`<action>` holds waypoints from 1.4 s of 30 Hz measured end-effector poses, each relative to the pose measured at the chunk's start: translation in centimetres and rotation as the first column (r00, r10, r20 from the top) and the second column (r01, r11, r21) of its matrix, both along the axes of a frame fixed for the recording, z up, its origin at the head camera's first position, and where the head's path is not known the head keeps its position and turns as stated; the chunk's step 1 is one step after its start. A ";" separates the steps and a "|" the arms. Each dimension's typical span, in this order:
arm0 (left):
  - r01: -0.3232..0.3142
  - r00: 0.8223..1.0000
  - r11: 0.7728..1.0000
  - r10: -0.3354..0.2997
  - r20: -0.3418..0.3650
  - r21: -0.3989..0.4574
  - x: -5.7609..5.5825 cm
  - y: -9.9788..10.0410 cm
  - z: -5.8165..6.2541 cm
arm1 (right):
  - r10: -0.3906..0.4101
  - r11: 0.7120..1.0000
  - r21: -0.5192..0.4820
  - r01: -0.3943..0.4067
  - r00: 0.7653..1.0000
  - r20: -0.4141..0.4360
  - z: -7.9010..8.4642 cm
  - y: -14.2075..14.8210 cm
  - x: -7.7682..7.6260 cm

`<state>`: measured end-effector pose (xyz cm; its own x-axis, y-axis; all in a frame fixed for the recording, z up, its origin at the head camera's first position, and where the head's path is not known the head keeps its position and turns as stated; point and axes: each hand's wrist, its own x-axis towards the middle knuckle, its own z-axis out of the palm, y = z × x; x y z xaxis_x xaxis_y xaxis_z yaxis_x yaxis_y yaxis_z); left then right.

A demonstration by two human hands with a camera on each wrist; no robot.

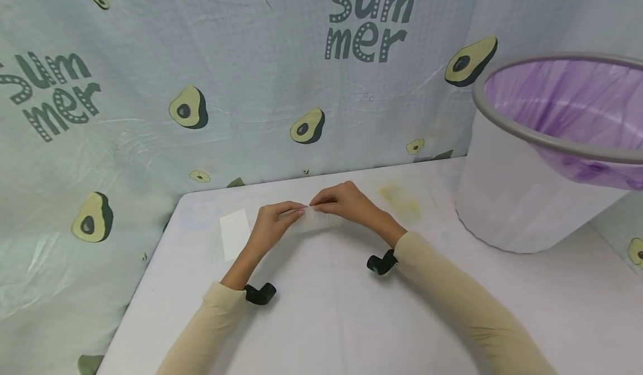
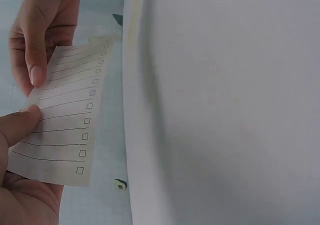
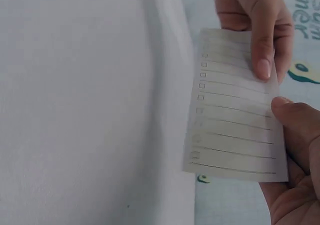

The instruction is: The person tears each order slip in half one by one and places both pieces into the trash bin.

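Observation:
Both hands hold one lined checklist sheet (image 2: pixel 65 112) above the white table. My left hand (image 1: pixel 271 224) pinches its edge between thumb and fingers. My right hand (image 1: pixel 349 203) pinches the same long edge a short way to the right, with the fingertips of the two hands close together. Printed lines and a column of small checkboxes show on the sheet in the left wrist view, and the same sheet (image 3: pixel 232 110) appears in the right wrist view, slightly bent. On the table beside my left wrist lies a blank-looking white paper (image 1: pixel 234 234).
A large white bin (image 1: pixel 522 196) with a grey rim and purple liner stands on the right of the table. Behind the table hangs a pale cloth (image 1: pixel 241 73) printed with avocados and lettering. A faint yellow stain (image 1: pixel 400 202) marks the tabletop near the back.

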<state>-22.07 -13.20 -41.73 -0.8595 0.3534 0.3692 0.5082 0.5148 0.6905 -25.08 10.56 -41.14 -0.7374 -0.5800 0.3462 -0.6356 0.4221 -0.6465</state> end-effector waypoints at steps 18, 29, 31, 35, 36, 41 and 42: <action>0.016 0.990 0.978 -0.045 0.133 0.208 2.0 3.0 2.4 | -0.087 0.978 -0.188 0.095 0.995 0.050 1.6 2.4 2.3; 0.012 0.995 0.963 -0.037 0.088 0.269 2.4 4.3 3.0 | -0.142 0.966 -0.214 0.146 0.989 0.036 2.7 3.1 3.7; 0.021 0.996 0.958 -0.046 0.081 0.287 2.4 4.4 3.0 | -0.141 0.964 -0.223 0.146 0.989 0.038 2.9 3.2 4.0; 0.037 0.996 0.953 -0.059 0.066 0.300 2.6 4.4 3.0 | -0.140 0.961 -0.232 0.148 0.989 0.049 3.1 3.4 4.3; 0.041 0.996 0.953 -0.063 0.063 0.300 2.7 4.4 3.0 | -0.137 0.961 -0.235 0.146 0.989 0.054 3.1 3.5 4.3; 0.062 0.996 0.952 -0.080 0.048 0.299 3.0 4.5 3.0 | -0.116 0.963 -0.240 0.126 0.992 0.056 3.3 3.8 4.6; 0.065 0.995 0.951 -0.083 0.046 0.301 3.0 4.5 3.0 | -0.115 0.962 -0.242 0.124 0.992 0.053 3.3 3.8 4.6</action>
<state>-19.11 -8.71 -38.72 -0.8580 0.2980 0.4184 0.4920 0.2425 0.8362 -20.46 14.35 -37.87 -0.8115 -0.3882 0.4368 -0.5630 0.3195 -0.7622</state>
